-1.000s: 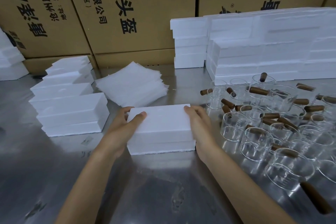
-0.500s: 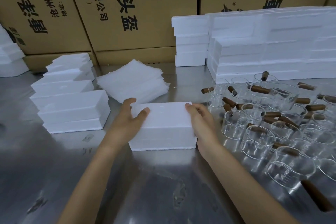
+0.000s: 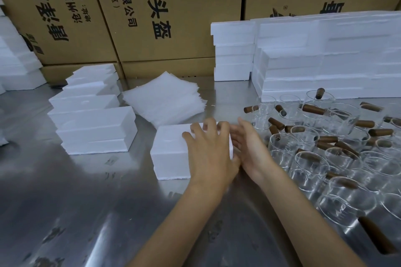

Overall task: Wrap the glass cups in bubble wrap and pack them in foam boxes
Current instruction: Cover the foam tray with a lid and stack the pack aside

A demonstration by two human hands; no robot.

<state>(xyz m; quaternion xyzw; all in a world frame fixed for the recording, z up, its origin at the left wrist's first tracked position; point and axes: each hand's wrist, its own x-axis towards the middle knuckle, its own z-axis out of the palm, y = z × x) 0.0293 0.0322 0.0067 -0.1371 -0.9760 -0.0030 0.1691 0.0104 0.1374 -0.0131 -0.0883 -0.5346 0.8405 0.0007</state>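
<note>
A closed white foam box (image 3: 170, 150) lies on the steel table (image 3: 86, 201) in front of me. My left hand (image 3: 209, 154) rests across the box's right half, fingers spread, with the fingertips hooked over its far edge. My right hand (image 3: 249, 147) is at the box's right end, palm turned toward it and fingers apart, holding nothing. A stack of bubble wrap sheets (image 3: 165, 98) lies just behind the box. Several glass cups (image 3: 282, 150) with brown wooden handles crowd the table to the right, close to my right wrist.
Closed foam boxes (image 3: 95, 128) are stacked at the left. Taller foam stacks (image 3: 325, 60) stand at the back right. Large cardboard cartons (image 3: 162, 17) wall off the back of the table. More foam pieces (image 3: 15, 67) sit at the far left.
My left hand has left the box's left end and crossed over its top to the right half. My right hand has loosened from the right end. The box has barely moved.
</note>
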